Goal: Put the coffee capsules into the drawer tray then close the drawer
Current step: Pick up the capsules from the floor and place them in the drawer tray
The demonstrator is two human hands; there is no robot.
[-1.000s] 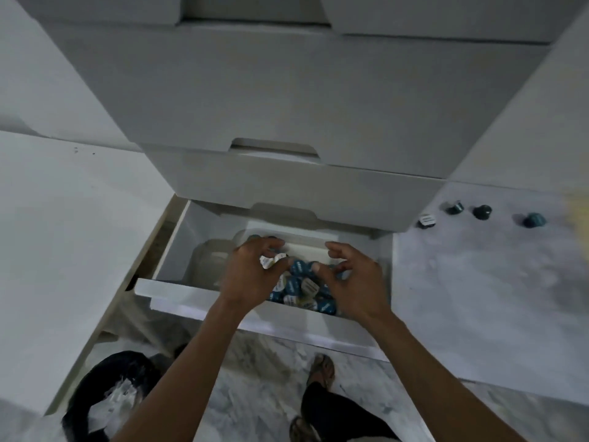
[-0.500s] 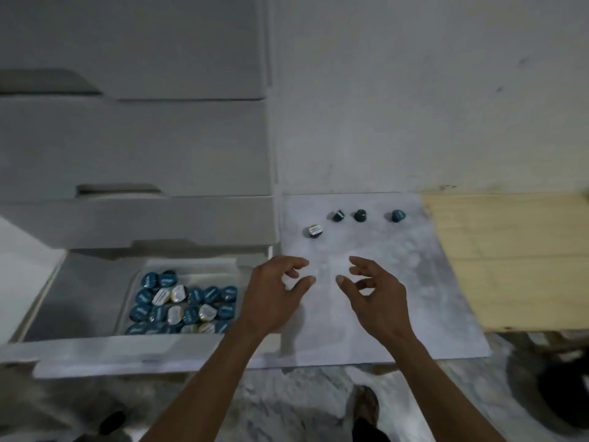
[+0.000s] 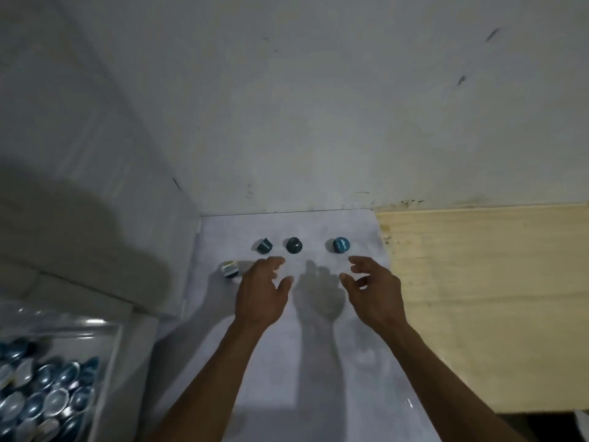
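Several coffee capsules lie on the pale marble surface (image 3: pixel 318 362) near the wall: a white-lidded capsule (image 3: pixel 230 269) at the left, a teal capsule on its side (image 3: pixel 264 245), a dark capsule (image 3: pixel 294 245) and a blue capsule (image 3: pixel 341 244). My left hand (image 3: pixel 263 293) hovers open just right of the white-lidded capsule, fingers apart and holding nothing. My right hand (image 3: pixel 374 288) is open too, a little below the blue capsule. At the lower left, the clear drawer tray (image 3: pixel 108 333) holds several blue and silver capsules (image 3: pixel 47 397).
White drawer fronts (image 3: pixel 95 218) rise at the left above the open drawer. A white wall (image 3: pixel 318 106) stands behind the surface. A light wooden board (image 3: pixel 478 298) adjoins the marble surface on the right.
Both hands left the drawer tray and moved right and forward over the marble surface toward the loose capsules. My view swung right, so the tray now sits at the lower left.
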